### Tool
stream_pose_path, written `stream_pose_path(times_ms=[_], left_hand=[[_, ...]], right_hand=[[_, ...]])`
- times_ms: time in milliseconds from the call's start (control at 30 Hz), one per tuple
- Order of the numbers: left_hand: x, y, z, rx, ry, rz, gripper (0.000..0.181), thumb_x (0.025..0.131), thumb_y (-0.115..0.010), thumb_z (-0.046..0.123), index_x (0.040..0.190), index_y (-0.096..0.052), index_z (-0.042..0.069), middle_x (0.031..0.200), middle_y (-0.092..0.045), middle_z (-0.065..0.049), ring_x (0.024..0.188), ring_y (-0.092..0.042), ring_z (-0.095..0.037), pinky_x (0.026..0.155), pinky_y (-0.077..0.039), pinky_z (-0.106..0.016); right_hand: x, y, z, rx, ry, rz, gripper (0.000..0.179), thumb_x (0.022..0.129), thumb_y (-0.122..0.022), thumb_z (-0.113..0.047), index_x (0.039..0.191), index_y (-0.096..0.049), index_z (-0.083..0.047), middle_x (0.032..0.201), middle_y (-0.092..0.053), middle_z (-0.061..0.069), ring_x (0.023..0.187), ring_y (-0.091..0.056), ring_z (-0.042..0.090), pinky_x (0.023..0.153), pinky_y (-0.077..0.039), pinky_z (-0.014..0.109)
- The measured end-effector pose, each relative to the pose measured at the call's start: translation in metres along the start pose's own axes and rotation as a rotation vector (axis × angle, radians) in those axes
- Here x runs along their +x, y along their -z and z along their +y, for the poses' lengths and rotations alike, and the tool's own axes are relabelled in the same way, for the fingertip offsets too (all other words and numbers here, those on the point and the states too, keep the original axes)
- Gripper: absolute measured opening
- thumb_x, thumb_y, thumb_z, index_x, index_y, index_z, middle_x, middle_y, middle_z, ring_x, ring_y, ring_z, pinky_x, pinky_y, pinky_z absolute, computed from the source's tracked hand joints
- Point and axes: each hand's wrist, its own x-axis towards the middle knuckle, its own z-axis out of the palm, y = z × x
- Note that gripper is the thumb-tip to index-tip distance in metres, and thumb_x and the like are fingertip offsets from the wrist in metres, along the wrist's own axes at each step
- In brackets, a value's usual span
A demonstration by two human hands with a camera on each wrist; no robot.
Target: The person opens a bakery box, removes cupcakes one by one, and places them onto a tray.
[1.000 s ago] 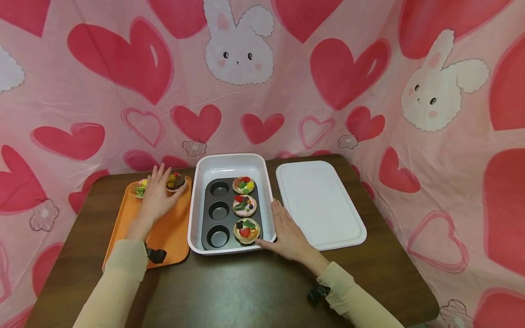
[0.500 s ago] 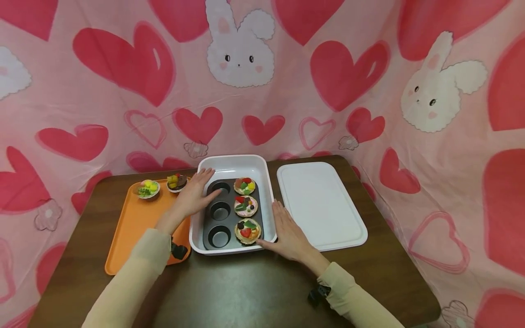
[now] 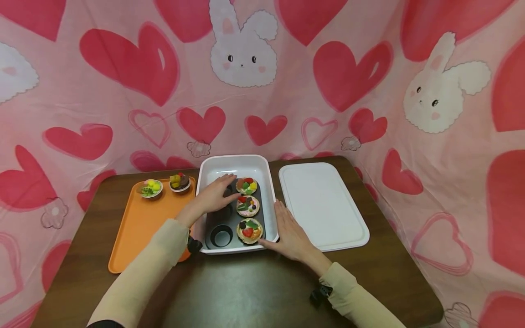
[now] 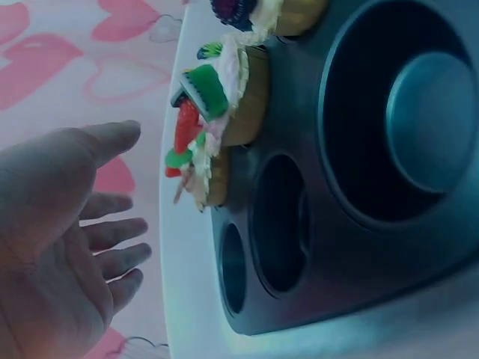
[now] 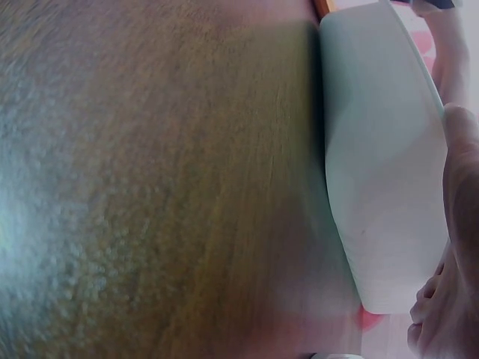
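Above the left side of the dark muffin tin [image 3: 234, 234] hovers my left hand [image 3: 213, 197], its fingertips near the farthest fruit tart [image 3: 247, 186]. Nothing lies in this hand [image 4: 63, 239] in the left wrist view, its fingers extended. The middle tart [image 3: 248, 206] and nearest tart [image 3: 249, 231] sit in the tin's right column; the nearest left cup shows bare, and the left hand partly hides the other left cups. White pan walls [image 3: 271, 200] surround the tin. My right hand [image 3: 291, 234] rests with straight fingers against the pan's right rim, thumb at the front corner.
On the left, an orange tray [image 3: 139, 228] bears a tart with green and yellow toppings [image 3: 151, 187] and a chocolate one [image 3: 179, 182] at its far end. A white board [image 3: 324, 205] lies right of the pan. A heart-printed cloth [image 3: 262, 105] hangs behind the brown table [image 3: 246, 291].
My left hand has moved right, from over the orange tray's far end to above the muffin tin. The right hand stays at the pan's rim. Both tarts on the tray stay there.
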Motion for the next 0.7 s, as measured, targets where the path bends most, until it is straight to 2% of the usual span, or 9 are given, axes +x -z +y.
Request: stream_pose_path(times_ms=[133,200,267,333,400,500,600,633,700], left_hand=[[-0.001,0.019,0.034,0.008,0.022,-0.051,0.081,0.102,-0.078,0.043,0.165,-0.046,0.002,0.171,-0.046,-0.026,0.157,-0.047,-0.047,0.128,-0.038,-0.067],[0.008,0.01,0.022,0.007,-0.004,-0.044,0.085,0.102,-0.078,0.049,0.166,-0.045,0.005,0.171,-0.047,-0.025,0.157,-0.048,-0.045,0.131,-0.039,-0.062],[0.023,-0.005,-0.001,0.018,-0.025,-0.037,0.09,0.099,-0.078,0.057,0.168,-0.044,0.01,0.171,-0.048,-0.022,0.157,-0.049,-0.042,0.131,-0.04,-0.06],[0.032,-0.011,-0.016,0.03,-0.045,-0.031,0.094,0.096,-0.079,0.061,0.168,-0.044,0.011,0.17,-0.05,-0.021,0.155,-0.051,-0.042,0.129,-0.041,-0.061],[0.039,-0.01,-0.022,-0.003,-0.055,-0.045,0.095,0.095,-0.081,0.059,0.168,-0.043,0.011,0.169,-0.052,-0.019,0.154,-0.053,-0.039,0.13,-0.042,-0.059],[0.03,0.01,0.008,-0.029,-0.02,-0.09,0.089,0.097,-0.084,0.042,0.167,-0.044,0.004,0.166,-0.054,-0.023,0.151,-0.056,-0.042,0.129,-0.043,-0.06],[0.028,0.015,0.021,-0.068,-0.013,-0.103,0.084,0.098,-0.084,0.031,0.165,-0.044,-0.001,0.164,-0.055,-0.025,0.15,-0.056,-0.043,0.13,-0.041,-0.059],[0.024,0.021,0.034,-0.061,0.01,-0.113,0.082,0.097,-0.085,0.023,0.163,-0.045,-0.005,0.163,-0.054,-0.029,0.149,-0.055,-0.047,0.129,-0.041,-0.062],[0.026,0.021,0.035,-0.057,0.004,-0.121,0.081,0.097,-0.084,0.021,0.162,-0.045,-0.007,0.163,-0.054,-0.029,0.149,-0.055,-0.046,0.13,-0.04,-0.062]], right_hand=[[0.0,0.0,0.001,-0.007,0.006,0.005,0.129,0.095,-0.071,-0.072,0.175,-0.003,0.002,0.184,-0.01,0.025,0.172,-0.016,0.041,0.14,-0.021,0.055],[0.0,0.0,0.001,-0.004,0.006,0.005,0.129,0.094,-0.071,-0.072,0.175,-0.003,0.002,0.184,-0.01,0.025,0.172,-0.016,0.041,0.14,-0.021,0.054],[0.0,0.0,0.001,-0.004,0.001,0.001,0.129,0.095,-0.07,-0.073,0.175,-0.003,0.001,0.185,-0.01,0.023,0.173,-0.016,0.04,0.14,-0.02,0.054],[0.0,-0.001,0.001,-0.002,0.0,0.002,0.129,0.094,-0.07,-0.074,0.175,-0.003,0.0,0.185,-0.01,0.023,0.173,-0.016,0.04,0.14,-0.021,0.055],[-0.001,-0.001,0.002,0.0,-0.002,0.005,0.128,0.094,-0.07,-0.074,0.175,-0.004,0.0,0.185,-0.011,0.023,0.173,-0.017,0.04,0.14,-0.021,0.055],[-0.002,-0.001,0.001,0.0,-0.001,0.006,0.128,0.094,-0.07,-0.074,0.175,-0.005,0.0,0.185,-0.012,0.023,0.172,-0.017,0.04,0.139,-0.022,0.056],[-0.002,-0.001,0.001,0.001,-0.002,0.003,0.128,0.094,-0.07,-0.074,0.175,-0.005,0.0,0.185,-0.011,0.023,0.172,-0.017,0.041,0.139,-0.022,0.056],[-0.002,-0.001,0.001,0.001,-0.003,0.001,0.128,0.094,-0.07,-0.074,0.176,-0.004,0.0,0.185,-0.011,0.023,0.173,-0.017,0.04,0.139,-0.022,0.056],[-0.002,-0.001,0.0,0.0,-0.005,-0.002,0.128,0.095,-0.07,-0.074,0.176,-0.004,-0.001,0.185,-0.01,0.023,0.173,-0.016,0.04,0.139,-0.022,0.056]])
